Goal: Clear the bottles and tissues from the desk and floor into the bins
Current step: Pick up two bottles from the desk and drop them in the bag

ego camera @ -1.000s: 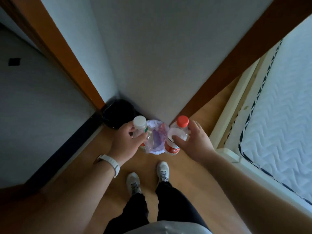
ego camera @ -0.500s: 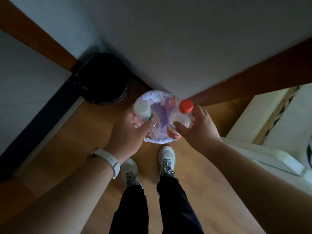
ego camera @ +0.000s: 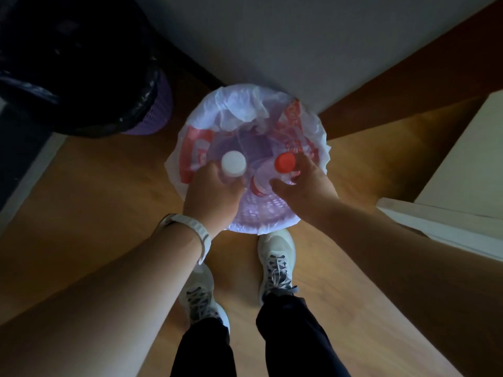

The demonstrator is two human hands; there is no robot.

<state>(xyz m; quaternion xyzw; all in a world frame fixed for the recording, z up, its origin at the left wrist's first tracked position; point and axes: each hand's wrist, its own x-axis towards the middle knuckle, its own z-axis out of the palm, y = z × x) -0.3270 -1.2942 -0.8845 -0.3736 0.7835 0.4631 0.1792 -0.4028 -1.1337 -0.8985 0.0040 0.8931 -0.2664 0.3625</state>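
White cap point(ego camera: 233, 163), red cap point(ego camera: 284, 163), lilac bin point(ego camera: 261, 213) with red-printed white liner point(ego camera: 239, 104)

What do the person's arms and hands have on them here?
Both forearms are bare, no sleeves in view. The left hand has a white band around its wrist, probably a watch. The right hand and its wrist carry nothing. No gloves or rings show.

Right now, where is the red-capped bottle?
In the head view, the red-capped bottle is upright in the right hand, over the white-lined bin, just right of the white-capped bottle.
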